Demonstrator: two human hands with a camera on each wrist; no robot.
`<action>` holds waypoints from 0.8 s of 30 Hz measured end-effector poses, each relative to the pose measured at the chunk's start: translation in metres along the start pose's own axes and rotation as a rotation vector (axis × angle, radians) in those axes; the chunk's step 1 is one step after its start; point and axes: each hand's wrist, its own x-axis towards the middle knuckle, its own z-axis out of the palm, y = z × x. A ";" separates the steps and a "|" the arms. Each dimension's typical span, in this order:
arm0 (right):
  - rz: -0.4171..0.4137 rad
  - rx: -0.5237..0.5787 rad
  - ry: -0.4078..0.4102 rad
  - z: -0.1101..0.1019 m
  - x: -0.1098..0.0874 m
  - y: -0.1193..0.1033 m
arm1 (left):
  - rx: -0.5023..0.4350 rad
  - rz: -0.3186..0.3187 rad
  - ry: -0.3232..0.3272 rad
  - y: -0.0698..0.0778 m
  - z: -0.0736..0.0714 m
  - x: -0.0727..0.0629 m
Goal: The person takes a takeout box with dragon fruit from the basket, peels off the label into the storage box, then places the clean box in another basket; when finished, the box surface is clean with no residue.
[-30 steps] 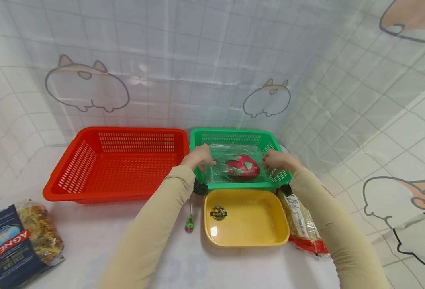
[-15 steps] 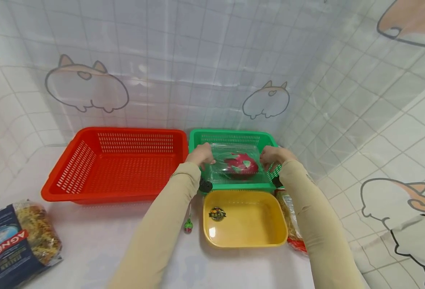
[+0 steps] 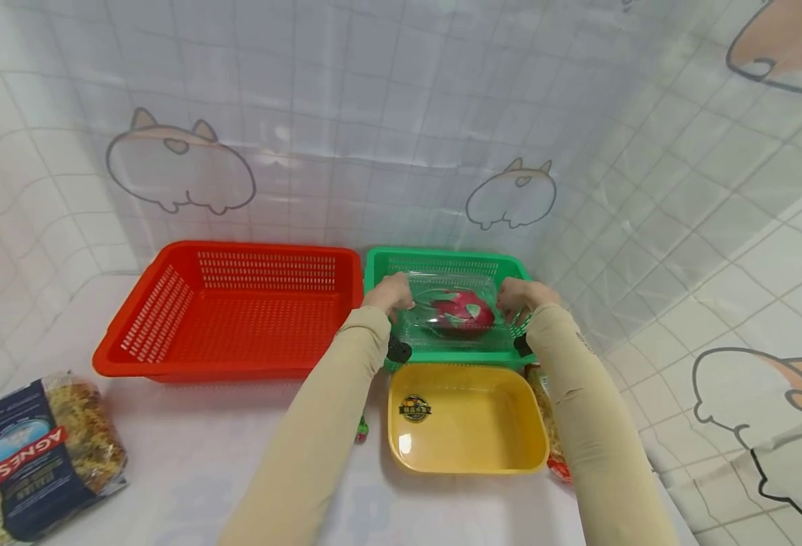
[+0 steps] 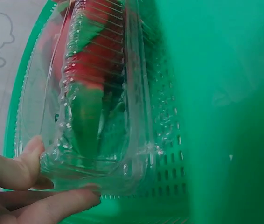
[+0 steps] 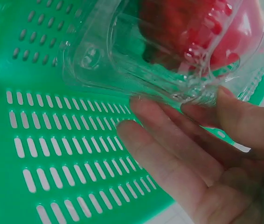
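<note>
A clear plastic clamshell box (image 3: pixel 420 315) with a pink dragon fruit (image 3: pixel 465 311) inside is in the green basket (image 3: pixel 449 355). My left hand (image 3: pixel 392 294) grips the box's left end. In the left wrist view, the thumb (image 4: pixel 31 156) is against the box's corner and the fingers (image 4: pixel 59 205) are at its end and underside. At the opposite end, my right hand (image 3: pixel 525 296) pinches the box's edge, its thumb (image 5: pixel 244 114) on one side and fingers (image 5: pixel 169 135) on the other. The box appears tilted in the left wrist view.
Left of the green basket stands a red basket (image 3: pixel 264 326). A yellow tub (image 3: pixel 469 425) is in front, with a lollipop (image 3: pixel 361 431) beside it, partly behind the left sleeve. The right sleeve partly covers a bag (image 3: pixel 556 447). An Agnesi pasta bag (image 3: pixel 46 455) lies at far left.
My right hand has moved in from beside the box to its right edge. The left hand stays at the left end. The whole head view has shifted slightly.
</note>
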 end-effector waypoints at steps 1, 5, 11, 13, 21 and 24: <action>-0.002 -0.004 0.005 0.000 0.000 0.000 | 0.011 0.004 -0.004 0.000 0.000 0.001; -0.002 -0.037 0.022 0.001 0.002 -0.001 | 0.026 0.019 -0.013 0.000 -0.001 0.003; 0.008 -0.056 0.015 0.001 0.003 -0.002 | -0.055 0.043 -0.009 -0.002 0.001 0.001; 0.003 -0.051 0.018 0.001 0.003 -0.001 | -0.076 0.056 -0.002 -0.004 0.002 0.000; -0.010 -0.029 0.016 0.001 0.006 0.001 | -0.150 0.065 -0.006 -0.010 0.001 -0.002; -0.017 -0.031 0.006 0.003 0.005 0.001 | -0.133 0.065 -0.006 -0.013 0.001 0.000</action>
